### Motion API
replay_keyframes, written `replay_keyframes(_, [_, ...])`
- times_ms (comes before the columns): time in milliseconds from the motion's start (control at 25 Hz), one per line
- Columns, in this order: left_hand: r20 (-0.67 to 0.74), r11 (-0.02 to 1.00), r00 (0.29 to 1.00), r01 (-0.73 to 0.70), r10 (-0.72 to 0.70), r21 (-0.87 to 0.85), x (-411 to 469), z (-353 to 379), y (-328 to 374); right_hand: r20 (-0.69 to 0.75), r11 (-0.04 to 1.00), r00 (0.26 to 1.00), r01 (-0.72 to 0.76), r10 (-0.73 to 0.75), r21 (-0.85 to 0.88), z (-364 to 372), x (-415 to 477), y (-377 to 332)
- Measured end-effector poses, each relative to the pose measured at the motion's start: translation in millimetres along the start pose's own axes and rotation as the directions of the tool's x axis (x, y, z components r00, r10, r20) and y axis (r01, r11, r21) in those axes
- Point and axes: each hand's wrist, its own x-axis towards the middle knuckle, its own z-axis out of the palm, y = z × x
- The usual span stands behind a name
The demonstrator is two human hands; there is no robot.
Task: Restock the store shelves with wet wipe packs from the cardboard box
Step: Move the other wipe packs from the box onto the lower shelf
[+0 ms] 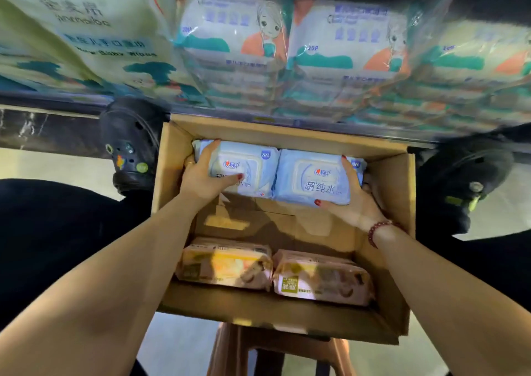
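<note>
We look down into a brown cardboard box (287,315). It sits on a brown plastic stool (273,352).

At the 12 o'clock end of the box are two soft, light blue wet wipe packs with white lids. They are side by side and touching. We call them the left blue pack (253,168) and the right blue pack (313,177).

Our left hand (201,176) grips the left blue pack from its 9 o'clock side. The fingers curl over the far edge and the thumb presses on top.

Our right hand (357,197) grips the right blue pack from its 3 o'clock side. The fingers wrap round the edge and the thumb sits at the near corner. A red bead bracelet (379,229) is on that wrist.

We cannot tell if the blue packs rest on the box floor or are lifted a little.

At the 6 o'clock end of the box lie two pink and yellow wipe packs (227,263), also side by side. Bare box floor shows between them and the blue ones.

Past the box, at 12 o'clock, is the store shelf (287,118). It is full of white, green and orange wipe packs (235,31) with a cartoon girl on them.

Our black shoes (129,145) stand at 9 and 3 o'clock of the box.
</note>
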Motion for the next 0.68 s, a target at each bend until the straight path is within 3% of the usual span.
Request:
replay_keyframes(120, [0.012, 1.000, 1.000, 0.015, -0.015, 0.005, -5.7, 0.1, 4.0, 0.002, 0.989, 1.000, -0.010, 0.009, 0.146, 8.6, -3.9, 0.0])
replay_keyframes(320, [-0.149, 0.995, 0.984, 0.100, -0.101, -0.012, -43.6, 24.7, -5.1, -0.297, 0.969, 0.949, -0.030, 0.104, 0.244, 39.8, -43.5, -2.1])
replay_keyframes(400, [-0.218, 0.971, 0.969, 0.063, -0.114, -0.230, -50.7, 28.1, -17.2, -0.377, 0.950, 0.920, 0.016, 0.108, 0.312, 47.2, -55.2, -0.5])
replay_keyframes(520, [-0.259, 0.836, 0.915, 0.131, -0.308, -0.533, -41.6, 29.2, -20.5, -0.436, 0.874, 0.875, 0.031, 0.211, 0.485, 48.0, -55.2, -2.2])
replay_keyframes(600, [-0.225, 0.805, 0.887, 0.227, -0.404, -0.549, -33.1, 28.9, -15.9, -0.410, 0.792, 0.842, -0.033, 0.351, 0.610, 47.7, -52.3, 0.3])
replay_keyframes(680, [-0.170, 0.764, 0.869, 0.297, -0.465, -0.573, -25.8, 27.4, -13.8, -0.260, 0.710, 0.870, -0.136, 0.420, 0.691, 43.4, -46.9, 3.6])
